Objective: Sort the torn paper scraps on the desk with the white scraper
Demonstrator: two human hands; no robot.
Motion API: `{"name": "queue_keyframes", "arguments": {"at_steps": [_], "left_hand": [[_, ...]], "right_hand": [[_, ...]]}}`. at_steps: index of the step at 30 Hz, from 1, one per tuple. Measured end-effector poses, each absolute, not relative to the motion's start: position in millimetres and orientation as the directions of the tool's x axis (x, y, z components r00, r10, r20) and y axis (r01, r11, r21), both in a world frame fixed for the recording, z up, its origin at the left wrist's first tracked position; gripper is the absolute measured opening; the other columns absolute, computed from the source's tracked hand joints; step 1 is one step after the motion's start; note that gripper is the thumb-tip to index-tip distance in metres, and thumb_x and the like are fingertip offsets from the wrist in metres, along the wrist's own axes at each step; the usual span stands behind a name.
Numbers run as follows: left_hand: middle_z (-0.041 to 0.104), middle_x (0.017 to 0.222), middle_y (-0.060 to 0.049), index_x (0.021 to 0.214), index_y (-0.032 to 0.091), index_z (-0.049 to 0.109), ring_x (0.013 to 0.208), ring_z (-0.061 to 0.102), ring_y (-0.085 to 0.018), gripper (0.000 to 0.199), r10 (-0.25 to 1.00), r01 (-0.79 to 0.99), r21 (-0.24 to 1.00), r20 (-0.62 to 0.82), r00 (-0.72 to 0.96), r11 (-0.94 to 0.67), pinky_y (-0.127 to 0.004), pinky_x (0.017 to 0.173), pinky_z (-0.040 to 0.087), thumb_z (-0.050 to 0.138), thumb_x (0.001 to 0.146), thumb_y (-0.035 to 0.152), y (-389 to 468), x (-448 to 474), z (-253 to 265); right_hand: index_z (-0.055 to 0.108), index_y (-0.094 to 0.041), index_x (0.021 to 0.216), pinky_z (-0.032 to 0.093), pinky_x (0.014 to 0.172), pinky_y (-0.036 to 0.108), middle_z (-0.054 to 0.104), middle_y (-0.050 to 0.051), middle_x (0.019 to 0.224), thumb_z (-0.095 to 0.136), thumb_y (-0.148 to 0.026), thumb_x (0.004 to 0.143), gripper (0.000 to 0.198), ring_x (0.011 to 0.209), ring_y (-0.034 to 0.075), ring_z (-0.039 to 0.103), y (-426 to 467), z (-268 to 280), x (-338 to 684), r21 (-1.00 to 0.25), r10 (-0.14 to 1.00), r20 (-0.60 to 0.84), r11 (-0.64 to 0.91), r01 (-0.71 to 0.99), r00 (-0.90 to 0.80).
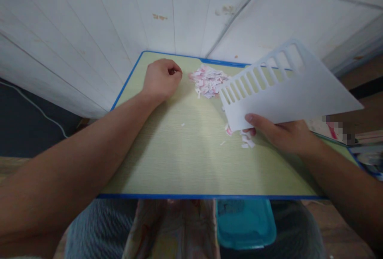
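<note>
In my right hand (pixel 278 133) is a white sheet (pixel 287 95) with a row of slots cut along one edge, the thumb on top and the fingers beneath. The sheet is tilted above the right side of the table. Left of its slotted edge, a heap of small white and pink paper scraps (pixel 209 80) lies near the far side. A few more scraps (pixel 247 143) lie below the sheet's near corner. My left hand (pixel 162 77) rests on the table left of the heap, fingers curled closed; what they may hold is hidden.
The pale green table (pixel 179 163) has a blue rim and stands against a white panelled wall (pixel 191 15). Under its near edge a turquoise plastic bin (pixel 247 227) is between my legs. A printed book or box (pixel 323 127) lies at the right edge.
</note>
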State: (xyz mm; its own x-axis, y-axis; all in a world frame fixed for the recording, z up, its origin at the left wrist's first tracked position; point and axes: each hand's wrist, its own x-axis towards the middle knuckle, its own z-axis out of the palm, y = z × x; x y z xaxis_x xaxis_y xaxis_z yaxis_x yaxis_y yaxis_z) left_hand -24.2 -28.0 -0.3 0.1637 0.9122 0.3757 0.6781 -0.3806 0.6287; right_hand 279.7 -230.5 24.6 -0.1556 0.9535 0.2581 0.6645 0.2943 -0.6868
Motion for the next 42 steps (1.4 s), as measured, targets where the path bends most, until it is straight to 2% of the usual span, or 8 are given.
{"name": "queue_keyframes", "arguments": {"at_steps": [5,7,10,13,22,30,36,42], "left_hand": [[0.082,0.092,-0.004,0.091,0.030,0.082,0.103,0.073,-0.030,0.017,0.910,0.683,0.621,0.383,0.162,-0.383,-0.043,0.090,0.057,0.065,0.087,0.025,-27.0,-24.3,-2.5],[0.082,0.094,-0.005,0.092,0.030,0.082,0.103,0.073,-0.030,0.018,0.910,0.680,0.624,0.379,0.169,-0.386,-0.043,0.092,0.057,0.065,0.087,0.025,-27.0,-24.4,-2.1],[0.083,0.097,-0.005,0.093,0.029,0.083,0.103,0.073,-0.030,0.020,0.910,0.673,0.627,0.371,0.185,-0.393,-0.044,0.094,0.056,0.064,0.088,0.024,-27.2,-24.6,-1.2],[0.083,0.098,-0.005,0.093,0.029,0.083,0.102,0.073,-0.029,0.020,0.909,0.681,0.619,0.373,0.185,-0.392,-0.043,0.094,0.056,0.064,0.088,0.024,-27.4,-24.2,-1.3],[0.083,0.097,-0.003,0.092,0.024,0.084,0.093,0.069,-0.022,0.020,0.909,0.723,0.578,0.380,0.173,-0.379,-0.039,0.088,0.052,0.065,0.090,0.024,-33.8,-21.0,3.7],[0.083,0.099,-0.003,0.094,0.024,0.084,0.093,0.067,-0.021,0.020,0.909,0.721,0.579,0.378,0.176,-0.380,-0.040,0.090,0.052,0.064,0.090,0.025,-32.8,-21.3,3.0],[0.083,0.101,-0.004,0.092,0.024,0.082,0.095,0.067,-0.022,0.018,0.911,0.713,0.589,0.370,0.181,-0.380,-0.042,0.093,0.052,0.064,0.090,0.025,-32.8,-21.7,2.1],[0.082,0.096,0.000,0.093,0.026,0.081,0.093,0.064,-0.020,0.018,0.915,0.711,0.598,0.367,0.167,-0.370,-0.039,0.089,0.050,0.063,0.089,0.028,-33.8,-21.4,2.9]], "right_hand": [[0.077,-0.032,0.072,0.060,0.060,0.036,0.078,0.000,0.067,0.079,-0.041,0.104,0.033,0.059,0.023,0.073,-241.8,37.2,272.9,-0.751,0.915,0.163,0.358,0.555,-0.370],[0.075,-0.031,0.069,0.059,0.058,0.037,0.076,0.000,0.064,0.077,-0.043,0.106,0.039,0.057,0.023,0.071,-239.6,39.8,273.4,-0.783,0.934,0.147,0.312,0.538,-0.327],[0.067,-0.030,0.062,0.058,0.057,0.040,0.070,0.001,0.061,0.075,-0.053,0.106,0.051,0.054,0.023,0.066,-232.2,37.4,279.3,-0.792,0.966,0.221,0.256,0.554,-0.131],[0.066,-0.030,0.060,0.057,0.055,0.040,0.069,0.001,0.060,0.078,-0.053,0.103,0.051,0.054,0.023,0.065,-229.8,32.8,285.6,-0.791,0.970,0.239,0.221,0.570,-0.046],[0.075,-0.032,0.069,0.063,0.061,0.039,0.075,0.000,0.064,0.080,-0.039,0.103,0.035,0.056,0.023,0.071,-243.1,37.9,275.1,-0.748,0.945,0.176,0.310,0.587,-0.276],[0.071,-0.030,0.066,0.058,0.062,0.039,0.075,0.000,0.063,0.073,-0.036,0.106,0.040,0.058,0.025,0.072,-238.8,37.1,267.4,-0.630,0.927,0.241,0.374,0.680,-0.286],[0.071,-0.033,0.067,0.061,0.073,0.041,0.074,-0.001,0.064,0.070,-0.039,0.108,0.042,0.063,0.025,0.072,-240.7,33.7,259.6,-0.588,0.917,0.284,0.398,0.705,-0.281],[0.068,-0.030,0.061,0.059,0.065,0.039,0.068,0.000,0.059,0.066,-0.061,0.109,0.057,0.055,0.022,0.067,-238.0,32.7,257.9,-0.661,0.952,0.226,0.305,0.686,-0.205]]}}
